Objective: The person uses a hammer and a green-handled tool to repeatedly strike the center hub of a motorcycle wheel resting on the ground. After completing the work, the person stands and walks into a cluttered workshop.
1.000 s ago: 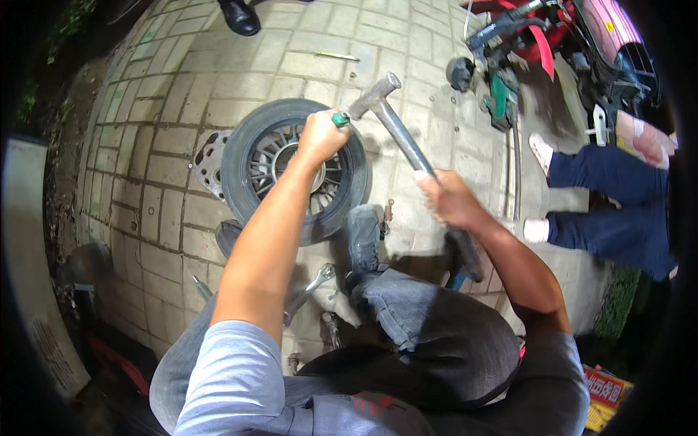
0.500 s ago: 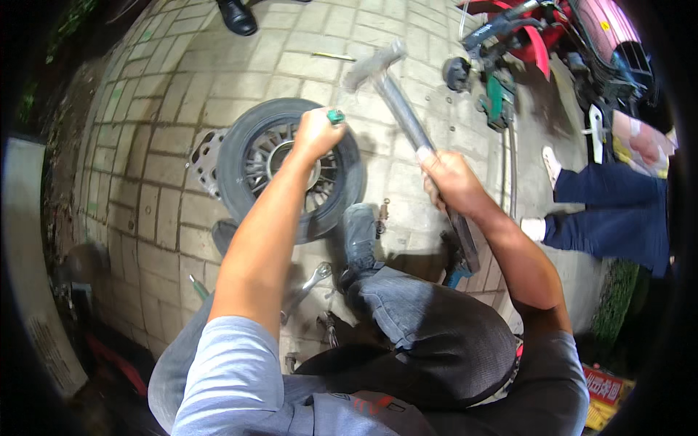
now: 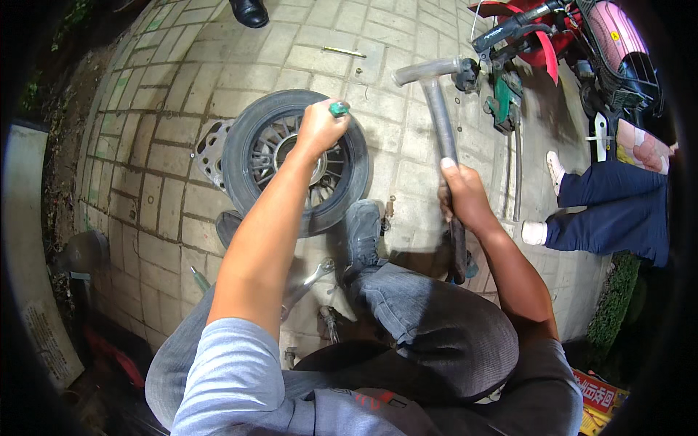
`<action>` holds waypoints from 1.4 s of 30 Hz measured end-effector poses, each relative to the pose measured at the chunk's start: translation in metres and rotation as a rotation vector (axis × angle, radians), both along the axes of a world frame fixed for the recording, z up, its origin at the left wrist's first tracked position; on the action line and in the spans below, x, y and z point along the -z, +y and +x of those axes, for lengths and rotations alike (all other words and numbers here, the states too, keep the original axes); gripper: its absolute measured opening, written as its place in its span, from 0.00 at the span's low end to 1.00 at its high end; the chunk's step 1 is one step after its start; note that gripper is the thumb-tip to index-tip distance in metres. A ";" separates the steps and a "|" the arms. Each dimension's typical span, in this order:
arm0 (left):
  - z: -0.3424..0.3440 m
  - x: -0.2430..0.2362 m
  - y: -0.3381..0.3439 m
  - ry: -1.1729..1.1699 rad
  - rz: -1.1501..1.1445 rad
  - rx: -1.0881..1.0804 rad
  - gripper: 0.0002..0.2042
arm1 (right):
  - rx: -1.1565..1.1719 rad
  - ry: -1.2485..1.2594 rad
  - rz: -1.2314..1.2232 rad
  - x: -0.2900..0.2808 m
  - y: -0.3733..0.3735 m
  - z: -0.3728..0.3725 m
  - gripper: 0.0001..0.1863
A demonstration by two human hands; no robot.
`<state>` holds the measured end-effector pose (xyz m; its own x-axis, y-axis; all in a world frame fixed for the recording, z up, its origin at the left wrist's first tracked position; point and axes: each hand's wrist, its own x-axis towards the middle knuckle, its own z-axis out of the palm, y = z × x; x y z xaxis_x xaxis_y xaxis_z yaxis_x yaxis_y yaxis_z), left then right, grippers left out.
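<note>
In front of me a wheel with a black tyre (image 3: 243,185) and a spoked metal rim lies flat on the paving. Over its right side my left hand (image 3: 320,131) is closed around a green-handled tool (image 3: 339,109); only the handle's end shows, and its lower part is hidden by the fist. My right hand (image 3: 465,190), right of the wheel, grips a hammer (image 3: 438,109) by its long handle, the head raised to the far side and apart from the green tool. A perforated metal plate (image 3: 211,155) sticks out under the wheel's left edge. My shoe (image 3: 363,225) is close to the tyre.
A combination wrench (image 3: 318,273) lies between my legs. Beyond, a thin rod (image 3: 344,51) lies on the paving. To the right are a green tool (image 3: 503,100), a red-and-black vehicle (image 3: 556,54) and a person's dark trousers (image 3: 603,211). Another person's black shoe (image 3: 249,11) stands ahead.
The hammer has swung right and turned more upright, my right hand moving slightly right and nearer me. My left hand keeps its grip on the green-handled tool at the wheel.
</note>
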<state>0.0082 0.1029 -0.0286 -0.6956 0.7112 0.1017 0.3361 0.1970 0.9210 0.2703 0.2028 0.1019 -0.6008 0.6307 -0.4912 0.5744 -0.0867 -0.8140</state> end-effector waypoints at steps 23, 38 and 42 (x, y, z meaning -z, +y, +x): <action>0.021 -0.006 -0.088 -0.106 0.280 -0.105 0.08 | -0.310 0.050 0.008 -0.045 -0.059 -0.016 0.23; 0.024 0.013 -0.094 -0.081 0.313 -0.127 0.08 | -0.759 -0.335 0.967 -0.049 -0.087 -0.035 0.21; 0.021 0.003 -0.103 -0.061 0.292 -0.137 0.07 | -0.605 0.072 0.825 -0.078 -0.090 -0.041 0.20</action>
